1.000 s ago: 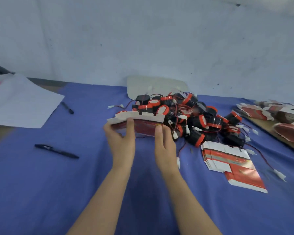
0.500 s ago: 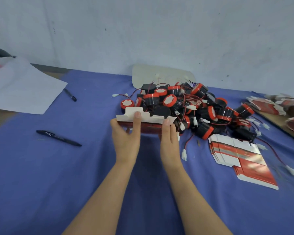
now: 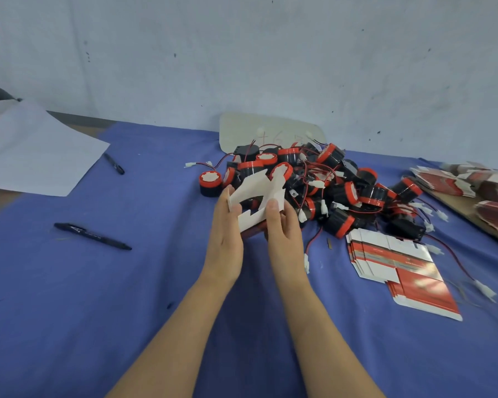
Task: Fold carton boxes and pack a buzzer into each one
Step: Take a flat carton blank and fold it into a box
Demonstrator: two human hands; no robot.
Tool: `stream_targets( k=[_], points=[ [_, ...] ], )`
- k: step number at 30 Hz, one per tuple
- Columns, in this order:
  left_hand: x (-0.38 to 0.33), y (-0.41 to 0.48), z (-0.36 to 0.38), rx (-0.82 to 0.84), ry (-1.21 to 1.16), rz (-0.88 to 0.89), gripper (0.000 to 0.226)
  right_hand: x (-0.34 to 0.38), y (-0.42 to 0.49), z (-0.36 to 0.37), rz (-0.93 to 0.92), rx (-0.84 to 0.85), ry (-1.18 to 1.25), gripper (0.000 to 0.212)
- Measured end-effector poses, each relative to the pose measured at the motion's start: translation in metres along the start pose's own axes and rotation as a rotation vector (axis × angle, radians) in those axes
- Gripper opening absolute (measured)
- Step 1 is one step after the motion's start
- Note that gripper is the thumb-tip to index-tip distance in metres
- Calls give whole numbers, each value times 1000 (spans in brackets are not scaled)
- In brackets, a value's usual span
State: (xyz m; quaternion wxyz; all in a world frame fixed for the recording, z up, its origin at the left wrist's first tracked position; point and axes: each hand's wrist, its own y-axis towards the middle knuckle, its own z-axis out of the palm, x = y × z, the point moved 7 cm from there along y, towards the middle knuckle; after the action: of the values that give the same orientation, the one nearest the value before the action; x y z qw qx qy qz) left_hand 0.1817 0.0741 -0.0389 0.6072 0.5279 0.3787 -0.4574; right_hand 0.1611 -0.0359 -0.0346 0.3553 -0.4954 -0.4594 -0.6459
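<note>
While hands (image 3: 224,234) (image 3: 283,235) pinch it, jagged white carton (image 3: 258,189) splays.

- carton (image 3: 263,186): white inside, dark red outside
- buzzers (image 3: 371,194): black, red bands, red-and-black wires
- tablecloth (image 3: 98,297): plain blue
- flat cartons (image 3: 391,259), near the table's right edge: red and white

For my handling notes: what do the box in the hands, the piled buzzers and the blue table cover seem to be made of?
The box seems thin card, matt white inside and red outside; its flaps bend yet keep sharp cut edges. The buzzers are probably hard plastic, black with red rings, slightly shiny. The table cover is likely cloth, matt, with faint wrinkles.
</note>
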Motion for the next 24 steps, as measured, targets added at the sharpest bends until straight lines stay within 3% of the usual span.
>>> stream_targets(
  k=[4, 8, 10, 12, 16, 19, 24],
  points=[
    [-3, -1, -6, -35, -56, 10, 58, 1, 3, -3, 67, 60, 23, 54],
    [-8, -6, -2, -20, -27, 52, 45, 0, 3, -10, 52, 8, -63, 16],
    [-10, -7, 0, -9, 22, 79, 41, -7, 4, -13, 79, -43, -112, 9],
    [-8, -7, 3, 19, 83, 89, 47, -8, 4, -15, 68, -72, -189, 15],
    [-9, -9, 8, 80, 116, 87, 58, -2, 5, -14, -40, -60, -293, 46],
    [-6, -10, 9, 68, 200, 73, 64, 0, 6, -13, -89, -33, -324, 54],
    [-6, -9, 5, 34, 300, 120, 37, 1, 7, -10, -165, -5, -368, 47]
  ],
)
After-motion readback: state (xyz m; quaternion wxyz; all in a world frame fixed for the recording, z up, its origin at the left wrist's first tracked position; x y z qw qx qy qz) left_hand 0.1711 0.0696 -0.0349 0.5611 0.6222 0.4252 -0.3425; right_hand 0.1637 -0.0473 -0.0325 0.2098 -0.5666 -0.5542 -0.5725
